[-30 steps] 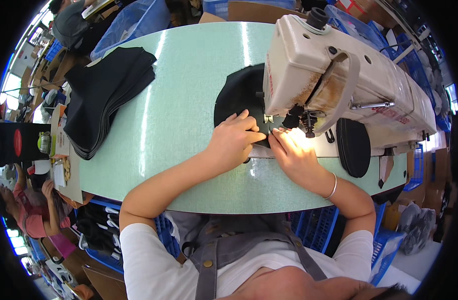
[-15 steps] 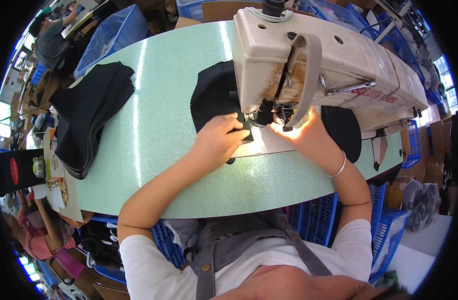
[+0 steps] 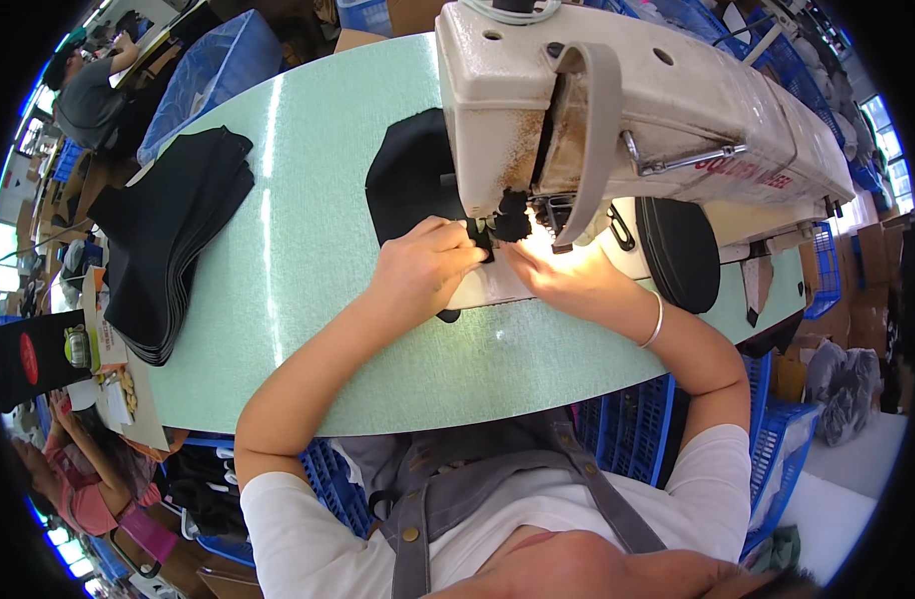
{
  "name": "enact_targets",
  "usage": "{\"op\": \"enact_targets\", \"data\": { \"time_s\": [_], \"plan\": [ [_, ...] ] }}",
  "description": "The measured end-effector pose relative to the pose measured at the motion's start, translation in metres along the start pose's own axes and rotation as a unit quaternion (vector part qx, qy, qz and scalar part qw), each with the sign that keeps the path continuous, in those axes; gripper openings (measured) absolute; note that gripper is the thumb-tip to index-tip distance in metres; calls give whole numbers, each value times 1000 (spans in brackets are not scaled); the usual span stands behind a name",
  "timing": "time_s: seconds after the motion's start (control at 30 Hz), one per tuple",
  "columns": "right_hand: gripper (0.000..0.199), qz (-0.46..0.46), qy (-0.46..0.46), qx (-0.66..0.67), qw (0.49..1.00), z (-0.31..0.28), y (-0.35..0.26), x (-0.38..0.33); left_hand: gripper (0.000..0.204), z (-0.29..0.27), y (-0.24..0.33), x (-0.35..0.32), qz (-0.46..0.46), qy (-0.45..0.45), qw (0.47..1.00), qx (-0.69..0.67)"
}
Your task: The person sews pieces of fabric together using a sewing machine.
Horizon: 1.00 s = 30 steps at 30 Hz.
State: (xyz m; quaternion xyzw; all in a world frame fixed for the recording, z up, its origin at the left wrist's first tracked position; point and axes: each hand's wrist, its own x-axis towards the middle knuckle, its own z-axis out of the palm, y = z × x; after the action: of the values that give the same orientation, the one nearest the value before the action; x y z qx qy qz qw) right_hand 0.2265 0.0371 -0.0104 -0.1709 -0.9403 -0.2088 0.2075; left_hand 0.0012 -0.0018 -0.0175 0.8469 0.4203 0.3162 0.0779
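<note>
A white sewing machine (image 3: 507,90) with rusty patches stands over the pale green table, its lamp lighting the needle area. Just left of the needle, my left hand (image 3: 422,268) is closed with its fingertips on a small edge of a black fabric piece (image 3: 484,243). To the right of the needle, my right hand (image 3: 572,285) has its fingers bent together under the lamp; glare and the machine head hide what they hold, if anything. A larger black fabric panel (image 3: 407,180) lies flat behind my left hand, running under the machine head.
A stack of black cut panels (image 3: 178,235) lies at the table's left. Rounded black pieces (image 3: 680,255) rest under the machine arm at right. Blue crates (image 3: 627,429) stand below the table's front edge. Other people work at the far left and lower left.
My right hand has come down and left, closer to the needle and my left hand. My left hand's fingers have drawn tighter on the fabric edge. The view has shifted slightly.
</note>
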Motion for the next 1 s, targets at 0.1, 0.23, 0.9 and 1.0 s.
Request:
{"op": "enact_targets", "data": {
  "time_s": [0.1,0.23,0.9,1.0],
  "plan": [
    [35,8,-4,4,1000,2,-3,-2,19,-1,-1,3,5,6,1000,-2],
    [26,161,-30,13,986,-22,9,-6,19,-5,0,1,-5,-5,1000,-4],
    [27,-25,-46,81,995,-12,5,-11,17,-2,-5,1,-15,5,1000,-3],
    [30,-29,-63,66,995,-13,-5,-5,15,-2,-6,0,-21,5,1000,-4]
  ]
}}
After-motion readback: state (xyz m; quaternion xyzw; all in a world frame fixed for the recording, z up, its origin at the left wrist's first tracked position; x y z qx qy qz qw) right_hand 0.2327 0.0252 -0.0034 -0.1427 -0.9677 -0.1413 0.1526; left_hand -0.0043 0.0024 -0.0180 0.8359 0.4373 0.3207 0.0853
